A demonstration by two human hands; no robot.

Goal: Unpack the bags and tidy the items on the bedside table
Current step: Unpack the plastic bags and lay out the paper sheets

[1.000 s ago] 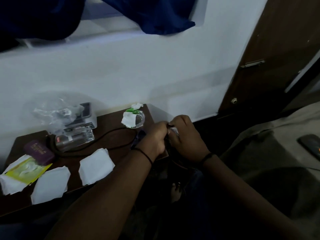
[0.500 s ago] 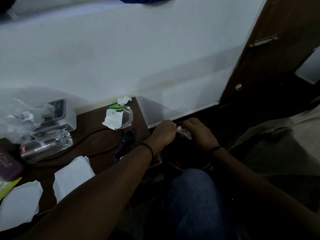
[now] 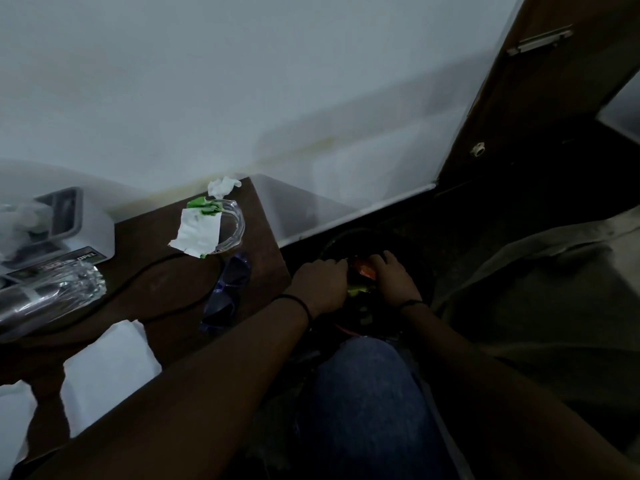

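Both hands [image 3: 323, 284] low in bin [image 3: 349, 237]

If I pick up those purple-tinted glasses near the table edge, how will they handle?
The purple glasses look like thin plastic, so probably light and fairly stiff. Their smooth, glossy lenses may slip or scratch; a grip on the frame seems safer. They lie close to the bedside table edge, so a push might send them off.

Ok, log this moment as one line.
stage: unpacking | left hand: in dark bag | right hand: by orange packet | grips: unclear | sunglasses: on bedside table
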